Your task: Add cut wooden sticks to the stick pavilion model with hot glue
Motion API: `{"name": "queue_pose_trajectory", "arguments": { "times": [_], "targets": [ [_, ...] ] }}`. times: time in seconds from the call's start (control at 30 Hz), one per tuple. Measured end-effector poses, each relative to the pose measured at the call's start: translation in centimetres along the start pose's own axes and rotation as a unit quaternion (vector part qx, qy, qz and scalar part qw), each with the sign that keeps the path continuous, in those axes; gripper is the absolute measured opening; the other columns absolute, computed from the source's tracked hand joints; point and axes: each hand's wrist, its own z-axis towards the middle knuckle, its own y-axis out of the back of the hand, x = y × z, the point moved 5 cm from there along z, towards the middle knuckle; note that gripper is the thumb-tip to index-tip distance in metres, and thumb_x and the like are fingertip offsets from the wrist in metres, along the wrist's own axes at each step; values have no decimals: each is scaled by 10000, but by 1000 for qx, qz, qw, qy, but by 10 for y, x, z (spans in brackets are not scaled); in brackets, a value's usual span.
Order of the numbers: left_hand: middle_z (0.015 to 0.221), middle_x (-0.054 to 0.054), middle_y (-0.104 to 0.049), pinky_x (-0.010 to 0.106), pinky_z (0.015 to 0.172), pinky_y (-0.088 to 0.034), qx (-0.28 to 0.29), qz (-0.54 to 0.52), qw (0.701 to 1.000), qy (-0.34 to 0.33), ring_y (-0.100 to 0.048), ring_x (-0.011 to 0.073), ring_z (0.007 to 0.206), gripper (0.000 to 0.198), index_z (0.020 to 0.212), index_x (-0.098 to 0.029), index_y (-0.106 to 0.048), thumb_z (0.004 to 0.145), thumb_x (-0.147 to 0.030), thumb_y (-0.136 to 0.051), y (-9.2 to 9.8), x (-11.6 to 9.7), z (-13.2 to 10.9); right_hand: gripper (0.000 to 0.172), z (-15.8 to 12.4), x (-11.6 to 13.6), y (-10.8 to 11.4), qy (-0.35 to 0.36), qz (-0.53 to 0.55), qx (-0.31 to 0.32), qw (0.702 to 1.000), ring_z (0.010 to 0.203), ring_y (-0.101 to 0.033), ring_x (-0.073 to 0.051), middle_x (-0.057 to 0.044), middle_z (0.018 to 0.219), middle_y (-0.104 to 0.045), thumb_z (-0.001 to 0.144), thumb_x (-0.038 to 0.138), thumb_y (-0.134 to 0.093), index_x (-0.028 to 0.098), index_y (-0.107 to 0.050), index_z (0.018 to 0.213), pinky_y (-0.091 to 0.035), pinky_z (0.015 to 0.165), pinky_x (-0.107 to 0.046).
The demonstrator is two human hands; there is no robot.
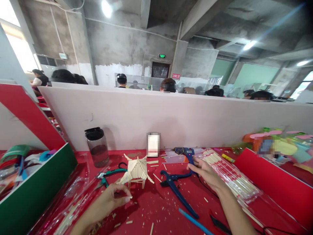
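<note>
A blue rod [195, 221] lies front-right of the stick house [137, 170], left hand [116, 196] before the house pinching a chip [131, 197], right hand [204, 170] to its right gripping a glue gun [190, 152].

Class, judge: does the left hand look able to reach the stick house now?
Probably yes: the left hand is close to the stick house, nothing visible between them, though its fingers pinch a small pale piece.

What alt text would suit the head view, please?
A person's left hand pinches a tiny pale piece near a small stick house; the right hand holds a blue glue gun. Around them on a red table are a cutter, pliers, sticks and a bottle.
</note>
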Motion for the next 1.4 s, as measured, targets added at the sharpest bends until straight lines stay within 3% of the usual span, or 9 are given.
{"name": "queue_pose_trajectory", "arguments": {
  "times": [0.13, 0.43, 0.63, 0.77, 0.9, 1.0, 1.07, 1.17, 1.4],
  "targets": [
    [891, 71, -727, 323, 815, -457, 11, -27, 999, -12, -627, 251, 881, 376, 853, -171, -726, 804, -542, -694, -7, -4, 2, 523, -8, 1, -26, -15, 124, 75, 989, 985, -670, -258, -93, 1028, -733, 780, 554, -775, 219, -664, 1166, -498, 937, -407],
    [837, 65, -700, 301, 771, -456, 33, -99, 994, -15, -620, 225, 831, 349, 829, -153, -688, 825, -502, -704, -21, -22, 2, 474, -15, 10, -61, 30, 224, 130, 965, 620, -578, -156, -69, 858, -678, 739, 496, -834, 210, -647, 1068, -461, 509, -254],
    [809, 77, -695, 336, 783, -462, 34, -113, 993, -7, -623, 232, 808, 317, 829, -152, -666, 821, -465, -718, -26, -23, 0, 345, -28, 36, -79, 35, 211, 214, 953, 633, -548, -136, -48, 855, -631, 783, 440, -801, 199, -646, 976, -463, 562, -264],
    [846, 85, -705, 347, 809, -465, 25, -116, 993, -11, -634, 245, 842, 313, 838, -156, -668, 817, -463, -729, -25, -24, 1, 316, -37, 68, -95, 79, 137, 289, 944, 796, -573, -196, -59, 811, -609, 878, 482, -666, 169, -659, 835, -465, 766, -339],
    [813, 79, -706, 336, 774, -471, 33, -119, 992, -13, -643, 243, 810, 356, 833, -158, -673, 807, -508, -733, -26, -23, 1, 338, -40, 75, -98, 108, 115, 225, 961, 702, -521, -181, -28, 719, -566, 899, 492, -618, 178, -633, 775, -431, 716, -331],
    [803, 77, -707, 323, 754, -473, 32, -121, 992, -22, -648, 238, 802, 353, 829, -162, -675, 809, -509, -735, -26, -20, 2, 362, -46, 67, -94, 108, 85, 129, 982, 637, -472, -162, 8, 668, -506, 945, 513, -561, 176, -675, 1013, -434, 676, -318],
    [795, 73, -708, 320, 748, -471, 37, -124, 991, -24, -643, 230, 792, 340, 844, -162, -680, 821, -498, -729, -27, -18, 3, 401, -54, 64, -93, 103, 39, 74, 991, 640, -497, -167, 4, 679, -528, 958, 529, -539, 187, -675, 1118, -460, 677, -318],
    [794, 61, -703, 315, 745, -466, 38, -129, 991, -24, -630, 216, 782, 314, 856, -164, -684, 822, -472, -734, -27, -18, 3, 358, -68, 69, -96, 121, -38, 5, 992, 740, -585, -205, -40, 772, -625, 954, 525, -545, 213, -708, 1017, -496, 716, -323],
    [777, 56, -689, 310, 715, -455, 39, -129, 990, -28, -617, 213, 760, 356, 848, -155, -679, 816, -507, -726, -27, -21, 2, 229, -77, 84, -117, 215, -135, 22, 967, 704, -554, -150, 1, 797, -539, 955, 374, -568, 210, -563, 795, -445, 673, -258]
  ]
}}
